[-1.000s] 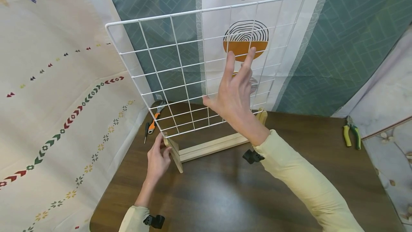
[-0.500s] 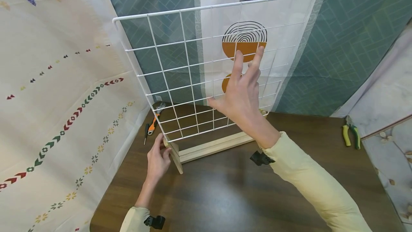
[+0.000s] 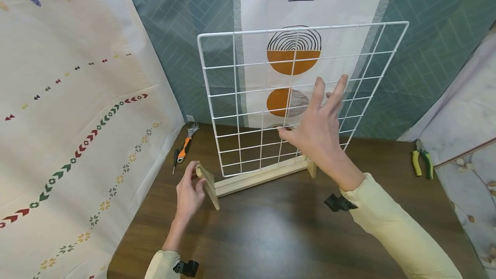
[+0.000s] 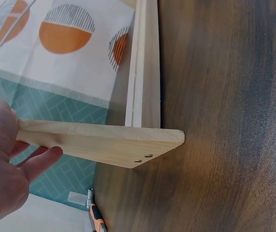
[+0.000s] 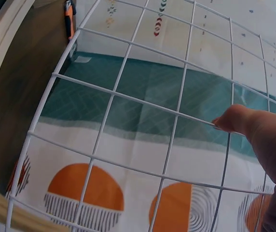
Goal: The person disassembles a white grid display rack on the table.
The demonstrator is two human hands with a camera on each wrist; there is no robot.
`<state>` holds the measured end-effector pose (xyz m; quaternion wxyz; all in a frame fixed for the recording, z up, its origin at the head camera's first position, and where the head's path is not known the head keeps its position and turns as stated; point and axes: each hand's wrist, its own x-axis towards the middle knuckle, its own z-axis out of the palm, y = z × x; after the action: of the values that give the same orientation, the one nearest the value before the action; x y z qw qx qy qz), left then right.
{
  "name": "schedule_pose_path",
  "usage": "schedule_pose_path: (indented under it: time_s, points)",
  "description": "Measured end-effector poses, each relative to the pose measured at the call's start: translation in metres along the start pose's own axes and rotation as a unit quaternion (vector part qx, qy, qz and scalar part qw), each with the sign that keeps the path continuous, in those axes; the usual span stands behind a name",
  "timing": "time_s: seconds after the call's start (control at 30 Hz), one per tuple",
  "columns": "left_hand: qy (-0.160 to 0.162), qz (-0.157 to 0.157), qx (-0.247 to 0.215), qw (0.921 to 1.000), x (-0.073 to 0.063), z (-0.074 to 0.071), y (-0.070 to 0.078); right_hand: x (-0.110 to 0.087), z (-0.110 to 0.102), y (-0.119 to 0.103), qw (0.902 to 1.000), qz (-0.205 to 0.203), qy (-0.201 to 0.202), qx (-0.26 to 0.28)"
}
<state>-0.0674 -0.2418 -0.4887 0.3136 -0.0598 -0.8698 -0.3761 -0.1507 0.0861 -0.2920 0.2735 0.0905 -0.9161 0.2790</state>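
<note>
Wooden base [image 4: 104, 140] pinched by left hand [image 3: 189, 193], right hand [image 3: 319, 130] spread on wire grid [image 3: 248, 76], screw heads only in left wrist view

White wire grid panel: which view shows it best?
The head view: the whole wire grid panel shows, upright on the wooden base, with the right hand touching it. The right wrist view shows only some cells up close. The left wrist view shows at most a sliver of it.

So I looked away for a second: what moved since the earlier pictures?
The white wire grid panel slid rightward and lower over the wooden slotted base, the right hand moving with it. The left hand still holds the base's end foot.
</note>
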Motion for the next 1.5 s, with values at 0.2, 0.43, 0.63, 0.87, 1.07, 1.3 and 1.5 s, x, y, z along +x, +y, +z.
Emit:
schedule_pose_path:
  time_s: [0.2, 0.43, 0.63, 0.87, 1.07, 1.3, 1.5]
  points:
    - [-0.015, -0.004, -0.031, 0.9994, -0.001, -0.001, -0.001, -0.012, -0.006, 0.029, 0.9995, 0.031, -0.011, 0.000]
    - [-0.038, -0.008, -0.060, 0.9975, -0.001, -0.003, -0.006, -0.029, -0.015, 0.056, 0.9994, 0.026, -0.016, -0.017]
    - [-0.051, 0.001, -0.072, 0.9961, -0.001, -0.003, -0.010, -0.043, -0.021, 0.076, 0.9982, 0.038, -0.023, -0.040]
    - [-0.046, 0.014, -0.075, 0.9960, -0.001, -0.003, -0.011, -0.058, -0.025, 0.099, 0.9968, 0.047, -0.029, -0.057]
    - [-0.039, 0.020, -0.069, 0.9967, -0.004, -0.005, -0.011, -0.066, -0.025, 0.116, 0.9937, 0.080, -0.039, -0.067]
    - [-0.028, 0.011, -0.042, 0.9986, -0.009, -0.006, -0.010, -0.072, -0.022, 0.127, 0.9905, 0.103, -0.050, -0.076]
    - [-0.017, 0.003, -0.042, 0.9990, -0.013, -0.007, -0.009, -0.076, -0.018, 0.133, 0.9905, 0.101, -0.047, -0.081]
